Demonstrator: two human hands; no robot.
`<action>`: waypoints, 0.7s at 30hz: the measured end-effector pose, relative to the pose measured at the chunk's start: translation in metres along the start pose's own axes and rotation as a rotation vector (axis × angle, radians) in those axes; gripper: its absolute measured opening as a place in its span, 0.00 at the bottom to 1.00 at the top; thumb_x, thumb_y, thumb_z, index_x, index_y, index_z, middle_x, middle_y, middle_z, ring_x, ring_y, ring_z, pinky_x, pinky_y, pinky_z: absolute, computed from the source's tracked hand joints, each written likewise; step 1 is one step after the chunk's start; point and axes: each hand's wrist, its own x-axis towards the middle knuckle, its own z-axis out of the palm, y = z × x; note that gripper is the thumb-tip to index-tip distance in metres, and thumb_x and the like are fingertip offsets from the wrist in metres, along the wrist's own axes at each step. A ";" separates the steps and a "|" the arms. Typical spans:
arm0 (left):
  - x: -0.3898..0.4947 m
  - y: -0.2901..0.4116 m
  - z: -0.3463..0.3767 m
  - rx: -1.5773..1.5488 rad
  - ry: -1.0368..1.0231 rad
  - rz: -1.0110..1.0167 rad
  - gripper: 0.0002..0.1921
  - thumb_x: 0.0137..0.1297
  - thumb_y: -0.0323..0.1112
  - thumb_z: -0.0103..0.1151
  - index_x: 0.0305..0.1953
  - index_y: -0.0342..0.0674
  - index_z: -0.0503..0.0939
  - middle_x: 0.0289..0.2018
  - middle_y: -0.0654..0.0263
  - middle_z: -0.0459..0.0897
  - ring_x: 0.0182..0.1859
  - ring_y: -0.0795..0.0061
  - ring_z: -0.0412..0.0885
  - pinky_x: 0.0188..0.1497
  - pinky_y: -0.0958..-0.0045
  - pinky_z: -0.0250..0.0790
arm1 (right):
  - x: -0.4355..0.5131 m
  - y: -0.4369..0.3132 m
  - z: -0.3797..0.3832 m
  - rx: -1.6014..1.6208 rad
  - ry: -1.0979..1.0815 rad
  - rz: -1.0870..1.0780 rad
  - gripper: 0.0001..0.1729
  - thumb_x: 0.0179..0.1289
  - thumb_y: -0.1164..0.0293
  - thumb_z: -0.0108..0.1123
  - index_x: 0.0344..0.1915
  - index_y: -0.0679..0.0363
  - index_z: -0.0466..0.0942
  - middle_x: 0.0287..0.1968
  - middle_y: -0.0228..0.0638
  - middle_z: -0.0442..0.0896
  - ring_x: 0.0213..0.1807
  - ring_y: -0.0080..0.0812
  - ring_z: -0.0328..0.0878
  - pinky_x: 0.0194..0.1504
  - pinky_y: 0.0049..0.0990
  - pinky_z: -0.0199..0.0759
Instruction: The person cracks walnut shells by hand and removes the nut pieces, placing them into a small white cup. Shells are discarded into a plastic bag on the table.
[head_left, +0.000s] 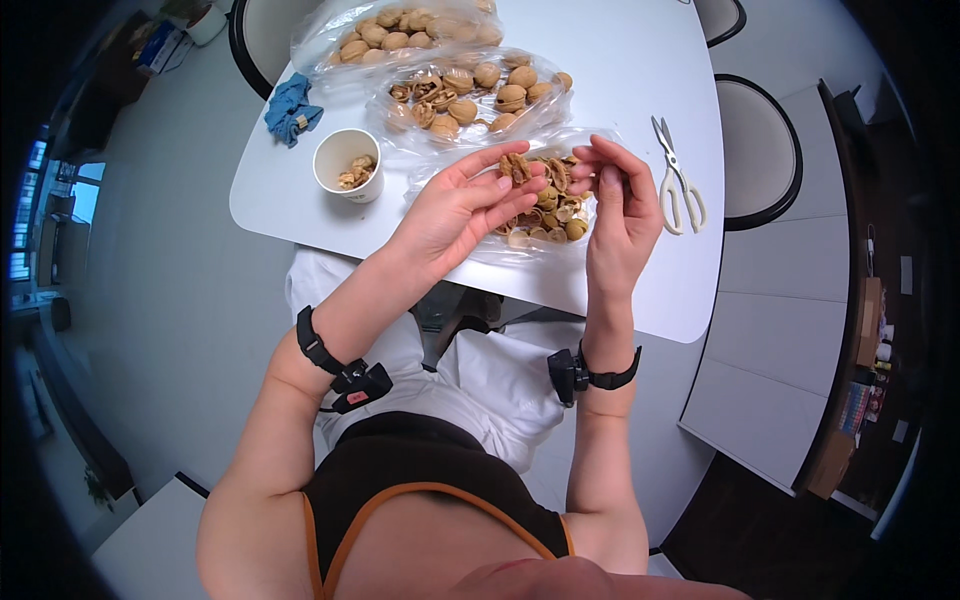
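Note:
My left hand (457, 206) holds a piece of walnut kernel (514, 169) between thumb and fingers, above a clear plastic bag (491, 247) near the table's front edge. Broken walnut shells (551, 221) lie heaped on that bag, partly hidden by my hands. To the right, my right hand (622, 217) hovers over the heap with its fingers curled inward. Whether anything is between those fingers cannot be made out. A white paper cup (327, 174) on the left contains several walnut kernel pieces (358, 172).
Beyond the shells, one clear bag holds whole and cracked walnuts (463, 110); another farther back holds whole walnuts (395, 40). White-handled scissors (677, 184) lie at the right of the white table (667, 292). A crumpled blue cloth (289, 112) rests at the left edge. Chairs (757, 150) flank the table.

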 end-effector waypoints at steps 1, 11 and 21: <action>-0.002 0.001 0.001 -0.039 0.003 -0.005 0.22 0.82 0.24 0.46 0.73 0.30 0.64 0.63 0.48 0.79 0.67 0.61 0.80 0.73 0.63 0.74 | -0.001 -0.002 0.006 -0.018 -0.034 -0.022 0.17 0.82 0.81 0.44 0.61 0.67 0.79 0.50 0.40 0.86 0.48 0.24 0.82 0.50 0.23 0.79; -0.022 0.013 -0.009 -0.363 -0.032 -0.018 0.18 0.87 0.41 0.43 0.61 0.33 0.74 0.51 0.60 0.79 0.49 0.70 0.81 0.52 0.71 0.76 | 0.008 -0.007 0.057 -0.542 -0.323 -0.309 0.25 0.72 0.77 0.59 0.68 0.59 0.77 0.59 0.43 0.83 0.68 0.47 0.72 0.71 0.43 0.62; -0.062 0.118 -0.050 1.828 0.048 0.771 0.09 0.71 0.28 0.63 0.47 0.36 0.75 0.41 0.59 0.76 0.45 0.59 0.80 0.45 0.64 0.74 | 0.110 -0.071 0.055 -0.867 -0.709 -0.371 0.16 0.72 0.75 0.64 0.57 0.66 0.80 0.50 0.47 0.85 0.51 0.48 0.85 0.52 0.40 0.79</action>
